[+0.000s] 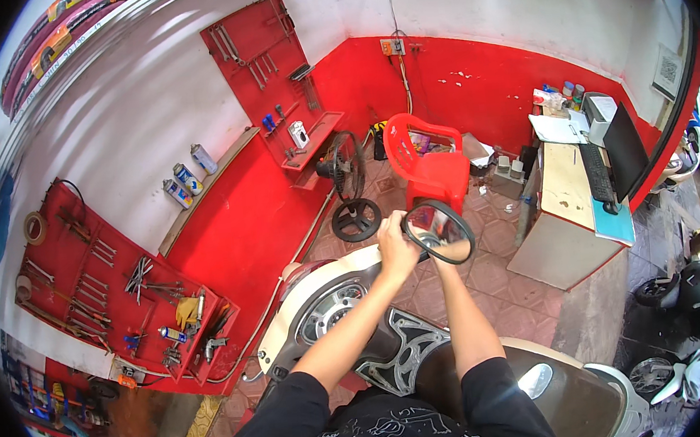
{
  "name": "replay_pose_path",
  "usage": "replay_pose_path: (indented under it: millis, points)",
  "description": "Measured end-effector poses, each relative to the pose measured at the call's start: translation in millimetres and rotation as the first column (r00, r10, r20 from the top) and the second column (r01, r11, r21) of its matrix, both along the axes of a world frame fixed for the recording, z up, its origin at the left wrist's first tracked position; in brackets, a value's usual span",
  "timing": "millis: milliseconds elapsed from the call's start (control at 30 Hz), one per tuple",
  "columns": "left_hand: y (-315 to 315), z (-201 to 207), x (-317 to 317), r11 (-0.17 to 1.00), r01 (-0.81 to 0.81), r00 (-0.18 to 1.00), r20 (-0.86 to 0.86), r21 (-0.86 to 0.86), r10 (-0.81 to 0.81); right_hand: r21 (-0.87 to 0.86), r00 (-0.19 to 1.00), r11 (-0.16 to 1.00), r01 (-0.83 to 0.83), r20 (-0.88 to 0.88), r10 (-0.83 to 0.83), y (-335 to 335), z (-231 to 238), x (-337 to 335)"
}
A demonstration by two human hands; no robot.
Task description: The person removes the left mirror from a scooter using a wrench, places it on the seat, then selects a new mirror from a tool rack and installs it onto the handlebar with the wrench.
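Note:
A rear-view mirror [442, 229] with a black rim faces up, at the front end of a cream scooter [368, 260]. My left hand [397, 243] is closed at the mirror's left edge, fingers curled against it. Below the mirror's lower rim, my right forearm [464, 312] reaches forward; the right hand is mostly hidden behind the mirror, so its fingers do not show. Between and beside my arms lie the scooter's grey patterned footboard [407, 348] and a round wheel-like part [333, 310]. The scooter's brown seat [561, 396] extends to the lower right.
Beyond the mirror stand a red plastic chair [433, 165] and a black fan [348, 169]. A desk [560, 192] with a monitor [625, 149] is at right. Red tool boards [88, 266] line the left wall, with spray cans [187, 179] on a shelf. Parked motorbikes [689, 289] show at far right.

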State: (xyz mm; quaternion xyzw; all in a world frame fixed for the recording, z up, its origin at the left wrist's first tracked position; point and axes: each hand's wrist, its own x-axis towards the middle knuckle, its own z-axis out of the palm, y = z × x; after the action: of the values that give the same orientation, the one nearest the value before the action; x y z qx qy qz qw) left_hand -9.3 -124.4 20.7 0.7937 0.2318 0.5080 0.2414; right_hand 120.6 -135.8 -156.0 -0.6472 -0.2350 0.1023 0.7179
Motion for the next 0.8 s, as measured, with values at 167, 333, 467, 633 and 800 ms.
replay_pose_path:
  millis: [167,333,467,633,800]
  points:
    - [15.3,-31.7,-11.5,0.965,0.035,0.987,0.161,-0.259,0.007,-0.666,0.994,0.745,-0.04,-0.1,-0.037,-23.6,41.9,-12.8]
    - [16.6,-1.3,-27.6,0.993,0.084,0.99,0.119,-0.088,-0.073,-0.683,0.991,0.725,0.09,-0.013,-0.135,-26.3,57.1,-11.2]
    - [-5.7,20.5,-11.4,0.982,-0.179,0.961,0.205,-0.055,0.187,-0.689,0.987,0.716,0.111,-0.01,-0.163,-22.3,54.1,-10.1]
    - [9.6,-6.2,-8.7,0.989,-0.096,0.983,0.164,0.11,0.077,-0.681,0.982,0.717,0.145,0.008,-0.191,-24.4,54.6,-14.0]
    - [23.5,-1.2,-33.8,0.943,-0.101,0.978,-0.141,0.318,0.152,-0.68,0.984,0.725,0.111,-0.029,-0.178,-26.4,57.5,-12.0]
